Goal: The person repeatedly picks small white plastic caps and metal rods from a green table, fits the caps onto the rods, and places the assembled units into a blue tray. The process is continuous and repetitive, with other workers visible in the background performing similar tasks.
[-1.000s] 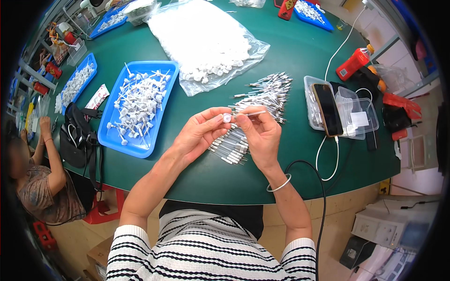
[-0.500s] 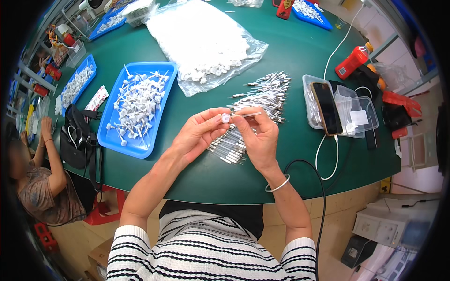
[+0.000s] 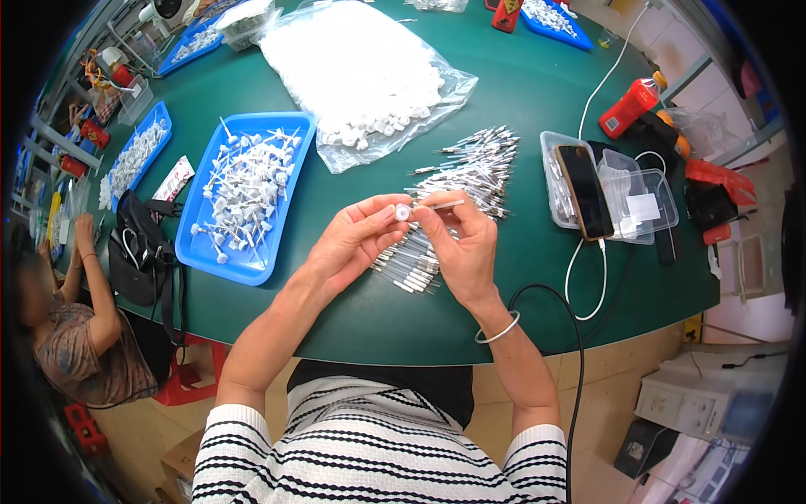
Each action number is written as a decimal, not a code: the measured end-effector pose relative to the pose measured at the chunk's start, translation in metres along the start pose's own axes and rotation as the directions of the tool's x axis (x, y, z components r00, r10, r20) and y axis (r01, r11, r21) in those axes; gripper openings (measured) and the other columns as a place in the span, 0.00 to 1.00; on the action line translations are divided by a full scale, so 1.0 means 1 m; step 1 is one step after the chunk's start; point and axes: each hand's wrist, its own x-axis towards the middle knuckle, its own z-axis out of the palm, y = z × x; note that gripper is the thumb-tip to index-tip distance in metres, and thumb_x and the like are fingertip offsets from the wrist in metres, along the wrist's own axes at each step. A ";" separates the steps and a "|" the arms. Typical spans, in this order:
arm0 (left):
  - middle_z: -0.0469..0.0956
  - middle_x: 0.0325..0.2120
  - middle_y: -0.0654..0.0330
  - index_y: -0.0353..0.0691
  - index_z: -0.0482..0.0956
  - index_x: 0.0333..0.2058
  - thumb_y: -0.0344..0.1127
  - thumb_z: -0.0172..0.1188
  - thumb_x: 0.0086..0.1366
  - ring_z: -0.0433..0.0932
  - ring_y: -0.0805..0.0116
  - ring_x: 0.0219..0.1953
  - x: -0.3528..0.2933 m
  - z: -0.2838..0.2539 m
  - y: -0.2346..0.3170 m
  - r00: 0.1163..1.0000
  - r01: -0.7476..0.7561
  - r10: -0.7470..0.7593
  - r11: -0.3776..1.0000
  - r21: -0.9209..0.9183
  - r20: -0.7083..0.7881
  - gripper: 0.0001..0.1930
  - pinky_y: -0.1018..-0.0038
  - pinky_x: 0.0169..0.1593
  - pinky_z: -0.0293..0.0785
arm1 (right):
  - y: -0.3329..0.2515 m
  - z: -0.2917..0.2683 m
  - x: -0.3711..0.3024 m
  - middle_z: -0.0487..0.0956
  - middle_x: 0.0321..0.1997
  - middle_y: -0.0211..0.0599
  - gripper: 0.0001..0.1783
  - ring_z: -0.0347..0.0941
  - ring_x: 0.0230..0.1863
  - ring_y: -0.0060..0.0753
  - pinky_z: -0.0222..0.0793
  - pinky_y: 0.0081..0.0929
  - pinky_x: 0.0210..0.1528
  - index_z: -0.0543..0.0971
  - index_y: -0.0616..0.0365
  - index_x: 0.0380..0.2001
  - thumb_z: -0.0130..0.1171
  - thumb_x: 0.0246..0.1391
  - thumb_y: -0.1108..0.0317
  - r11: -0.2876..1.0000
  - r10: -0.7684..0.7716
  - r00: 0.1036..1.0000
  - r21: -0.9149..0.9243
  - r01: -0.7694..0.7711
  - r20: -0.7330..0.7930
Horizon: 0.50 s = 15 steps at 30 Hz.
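Between the thumb and forefinger of my left hand (image 3: 351, 239) is a small white round plastic cap (image 3: 403, 214). My right hand (image 3: 464, 252) pinches a thin rod with a pale end (image 3: 445, 205), its other tip pointing at the cap. Whether the tip touches the cap or sits inside it, I cannot tell. Both hands are above a pile of slim metal rods with white ends (image 3: 483, 164), partly hidden by my fingers. To the left, a blue tray (image 3: 186, 227) holds many white caps with rods attached. Beyond my hands, a clear plastic bag (image 3: 336, 50) of loose white caps lies open.
A phone (image 3: 583, 193) rests on clear plastic boxes (image 3: 651, 197) at the right, with a white cable. Behind it stands a red bottle (image 3: 631, 109). A black bag (image 3: 134, 252) lies left, near another seated person (image 3: 88, 336). More blue trays (image 3: 558, 25) are farther off.
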 end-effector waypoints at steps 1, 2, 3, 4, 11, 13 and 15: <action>0.79 0.38 0.56 0.29 0.74 0.48 0.29 0.57 0.65 0.80 0.75 0.38 0.000 0.000 0.000 1.000 0.002 -0.002 1.000 0.003 0.000 0.15 0.83 0.45 0.79 | 0.000 0.000 0.000 0.80 0.29 0.36 0.05 0.79 0.29 0.27 0.74 0.22 0.33 0.77 0.63 0.32 0.62 0.54 0.73 1.000 -0.001 1.000 0.003 0.001 -0.001; 0.79 0.38 0.56 0.29 0.74 0.48 0.29 0.57 0.65 0.80 0.75 0.38 0.000 0.000 0.000 1.000 -0.002 0.002 1.000 0.006 0.000 0.14 0.83 0.45 0.79 | 0.000 0.000 0.000 0.80 0.29 0.36 0.05 0.79 0.29 0.27 0.74 0.22 0.33 0.77 0.63 0.32 0.62 0.53 0.73 1.000 -0.008 1.000 -0.007 0.008 0.000; 0.79 0.38 0.56 0.29 0.74 0.48 0.29 0.57 0.65 0.80 0.75 0.38 0.000 0.001 0.000 1.000 -0.006 0.006 1.000 0.010 0.000 0.14 0.83 0.45 0.79 | 0.000 -0.001 0.000 0.80 0.29 0.35 0.05 0.78 0.28 0.27 0.73 0.22 0.33 0.77 0.63 0.32 0.62 0.53 0.73 1.000 -0.015 1.000 -0.017 0.015 0.002; 0.79 0.38 0.56 0.29 0.74 0.48 0.29 0.57 0.65 0.80 0.75 0.38 0.000 0.001 0.000 1.000 -0.010 0.010 1.000 0.013 0.002 0.14 0.82 0.45 0.79 | 0.000 -0.001 0.000 0.80 0.30 0.35 0.05 0.78 0.28 0.27 0.73 0.22 0.32 0.77 0.63 0.32 0.62 0.53 0.73 0.999 -0.023 1.000 -0.028 0.023 0.003; 0.79 0.38 0.57 0.29 0.75 0.47 0.29 0.58 0.64 0.80 0.75 0.37 0.000 0.003 0.000 0.999 -0.032 0.032 0.996 0.077 0.004 0.14 0.82 0.45 0.78 | 0.002 -0.001 0.000 0.78 0.29 0.35 0.05 0.78 0.26 0.29 0.71 0.24 0.28 0.77 0.62 0.31 0.63 0.51 0.76 0.991 -0.101 0.995 -0.092 0.101 0.007; 0.79 0.37 0.57 0.29 0.75 0.47 0.30 0.58 0.64 0.80 0.75 0.37 -0.001 0.004 0.000 0.999 -0.033 0.033 0.995 0.092 -0.001 0.14 0.82 0.45 0.78 | -0.001 -0.001 0.001 0.78 0.29 0.36 0.05 0.77 0.26 0.30 0.70 0.25 0.28 0.77 0.62 0.30 0.63 0.50 0.76 0.989 -0.114 0.993 -0.094 0.115 0.013; 0.79 0.38 0.57 0.29 0.75 0.47 0.30 0.58 0.64 0.80 0.75 0.37 -0.002 0.005 0.000 0.999 -0.034 0.035 0.995 0.096 -0.012 0.14 0.83 0.45 0.78 | -0.002 -0.002 0.002 0.78 0.29 0.36 0.05 0.77 0.26 0.31 0.70 0.25 0.28 0.76 0.62 0.30 0.63 0.50 0.76 0.986 -0.122 0.992 -0.110 0.125 0.028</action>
